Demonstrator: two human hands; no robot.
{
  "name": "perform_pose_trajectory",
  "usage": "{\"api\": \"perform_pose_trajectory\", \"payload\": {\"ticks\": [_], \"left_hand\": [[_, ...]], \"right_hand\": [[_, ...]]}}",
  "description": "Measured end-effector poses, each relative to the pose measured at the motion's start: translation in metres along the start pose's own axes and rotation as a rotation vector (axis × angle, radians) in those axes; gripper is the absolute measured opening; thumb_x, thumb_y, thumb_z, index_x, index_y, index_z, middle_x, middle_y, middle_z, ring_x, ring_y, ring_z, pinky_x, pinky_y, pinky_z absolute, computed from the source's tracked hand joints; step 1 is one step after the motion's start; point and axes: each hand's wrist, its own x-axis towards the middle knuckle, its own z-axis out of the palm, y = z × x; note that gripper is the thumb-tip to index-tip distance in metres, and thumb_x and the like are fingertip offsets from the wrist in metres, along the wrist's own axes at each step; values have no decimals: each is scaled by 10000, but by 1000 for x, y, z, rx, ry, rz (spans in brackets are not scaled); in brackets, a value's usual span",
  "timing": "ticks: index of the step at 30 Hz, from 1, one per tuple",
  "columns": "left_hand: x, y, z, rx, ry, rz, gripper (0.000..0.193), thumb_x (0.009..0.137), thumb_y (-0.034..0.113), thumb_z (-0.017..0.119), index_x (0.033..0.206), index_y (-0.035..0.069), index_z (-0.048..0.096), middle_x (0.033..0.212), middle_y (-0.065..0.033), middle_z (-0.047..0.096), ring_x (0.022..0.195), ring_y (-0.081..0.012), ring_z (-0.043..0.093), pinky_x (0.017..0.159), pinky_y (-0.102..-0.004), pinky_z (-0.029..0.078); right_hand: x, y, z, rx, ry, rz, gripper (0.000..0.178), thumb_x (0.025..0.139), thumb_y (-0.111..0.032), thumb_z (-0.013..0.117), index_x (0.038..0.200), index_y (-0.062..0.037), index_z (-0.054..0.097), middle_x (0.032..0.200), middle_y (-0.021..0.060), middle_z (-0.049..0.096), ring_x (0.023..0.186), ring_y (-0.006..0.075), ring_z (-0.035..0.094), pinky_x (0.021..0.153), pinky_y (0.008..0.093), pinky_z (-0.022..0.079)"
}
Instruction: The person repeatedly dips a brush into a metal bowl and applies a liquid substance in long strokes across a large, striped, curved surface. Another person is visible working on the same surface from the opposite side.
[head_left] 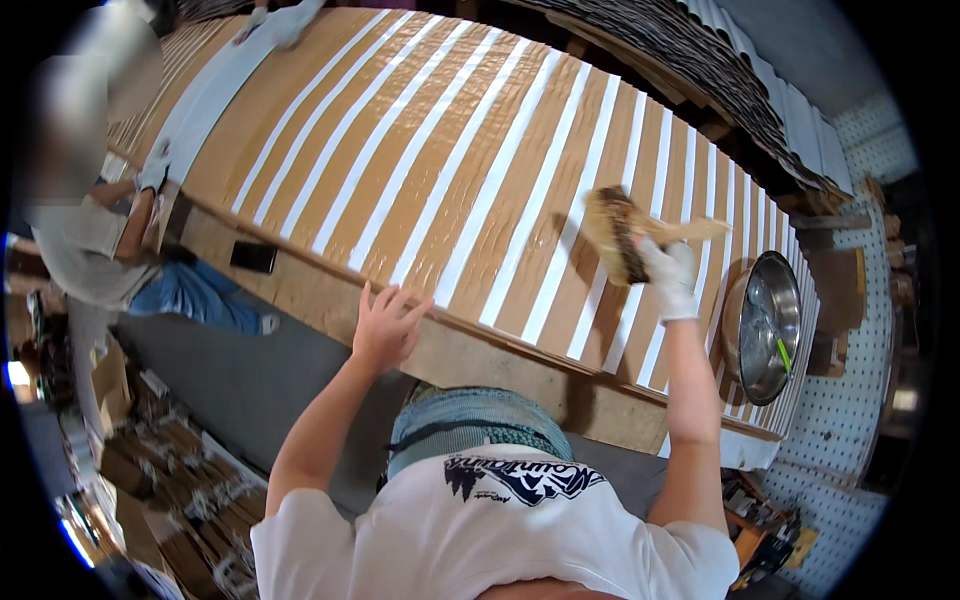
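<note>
My left hand [390, 328] is bare, its fingers spread flat on the near edge of the brown sheets. Those brown sheets [420, 125] overlap in a staggered row with white strips between, and many of the brown strips look wet and glossy. My right hand [672, 275], in a white glove, grips a wide brush [612, 235] by its pale wooden handle. The brush has dark and tan bristles, is slightly blurred, and is above the strips right of the middle. Close by on the right, a steel bowl [740, 330] rests on the sheets with a green-handled item [783, 352] inside.
At the far left a co-worker in jeans [215, 300] handles a long pale sheet [215, 100] with gloved hands. A dark flat device [254, 257] lies on the wooden table edge. Stacked corrugated sheets [740, 85] stand behind; cardboard pieces [170, 500] fill the lower left.
</note>
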Motion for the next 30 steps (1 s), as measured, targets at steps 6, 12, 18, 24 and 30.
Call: {"api": "perform_pose_trajectory", "payload": {"ticks": [6,12,18,24,30], "left_hand": [[8,-39,8,-11,-109,122,642,790,242,681,1418,278,550,1378,-40,552,1300,-302,461,1160,-625,202],[8,-47,15,56,-151,158,650,791,220,677,1425,290,549,1405,-27,536,1306,-291,446,1163,-630,234],[5,-59,27,10,-226,203,690,784,188,667,1446,320,525,1460,-11,394,1377,-300,332,1072,-690,350],[8,-64,34,-17,-239,197,588,817,206,660,1380,363,592,1500,-8,369,1424,-308,284,1038,-687,410],[0,-62,35,-33,-257,169,590,821,134,640,1366,359,604,1508,-5,366,1399,-313,325,1039,-674,427]], "right_hand": [[46,-40,143,-572,-10,-359,372,886,-394,673,1119,-108,722,929,212,695,915,383,665,832,473,503],[119,-49,211,-839,-105,-171,327,823,-314,753,974,-56,622,935,204,688,911,412,655,849,496,498],[292,-23,207,-799,97,-258,412,818,-356,761,965,-24,567,947,225,671,946,421,648,854,484,498],[427,7,202,-870,289,-392,488,820,-400,771,1145,-73,611,1058,185,706,1056,385,650,905,444,514],[444,5,218,-1157,371,-358,388,885,-396,690,1110,-99,583,1013,125,719,1017,310,683,840,463,532]]}}
